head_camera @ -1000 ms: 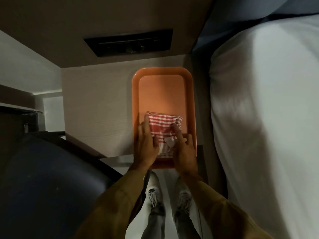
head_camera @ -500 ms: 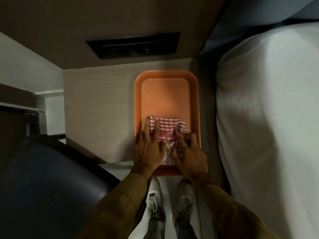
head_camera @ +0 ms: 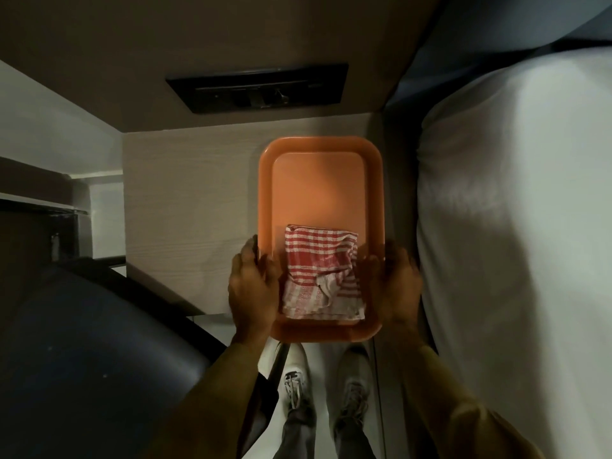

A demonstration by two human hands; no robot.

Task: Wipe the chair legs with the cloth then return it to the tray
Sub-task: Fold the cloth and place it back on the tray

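A folded red-and-white checked cloth (head_camera: pixel 321 273) lies in the near half of the orange tray (head_camera: pixel 319 180), with no hand on it. The tray rests on a pale wooden table (head_camera: pixel 188 207), and its near end hangs over the table's front edge. My left hand (head_camera: pixel 253 286) curls over the tray's left rim beside the cloth. Over the right rim, my right hand (head_camera: pixel 394 283) does the same. At the lower left is the dark blue chair (head_camera: pixel 82 359); its legs are out of sight.
A bed with a white cover (head_camera: pixel 516 243) runs along the right, close to the tray. A black recessed panel (head_camera: pixel 258 87) sits in the wall above the table. My two shoes (head_camera: pixel 324 379) stand on the floor below the tray.
Both hands have come off the cloth and moved apart to the tray's left and right rims. The cloth stays folded in the tray.
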